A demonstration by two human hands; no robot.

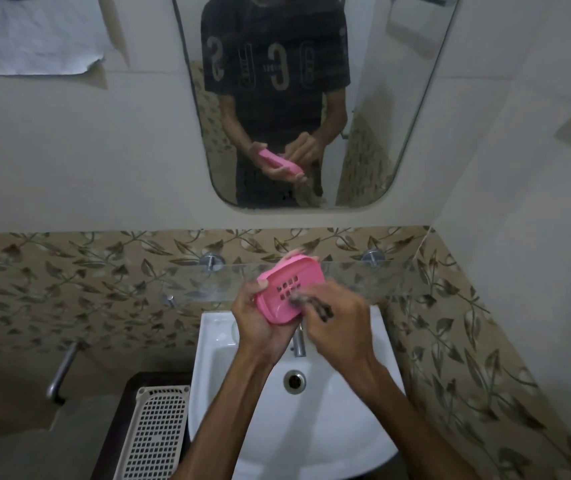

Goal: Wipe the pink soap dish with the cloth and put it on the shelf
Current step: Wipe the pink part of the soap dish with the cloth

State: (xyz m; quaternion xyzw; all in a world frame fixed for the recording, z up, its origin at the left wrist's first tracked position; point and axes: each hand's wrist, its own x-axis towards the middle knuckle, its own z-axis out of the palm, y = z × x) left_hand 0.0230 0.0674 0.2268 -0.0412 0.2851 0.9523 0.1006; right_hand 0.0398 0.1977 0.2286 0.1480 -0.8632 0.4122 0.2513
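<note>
My left hand (258,322) grips the pink soap dish (286,289) from below and from its left side, tilted with its slotted inside facing me. My right hand (337,322) is blurred and presses a small dark cloth (306,304) against the dish's lower right part. Both hands hover above the white sink, just in front of the glass shelf (363,275), which is fixed to the leaf-patterned tile wall.
The white sink (357,427) with a metal tap (298,341) and drain (294,381) lies under my hands. A beige perforated tray (156,434) leans at the sink's left. A metal pipe (64,367) juts from the left wall. The mirror (312,98) above reflects a person.
</note>
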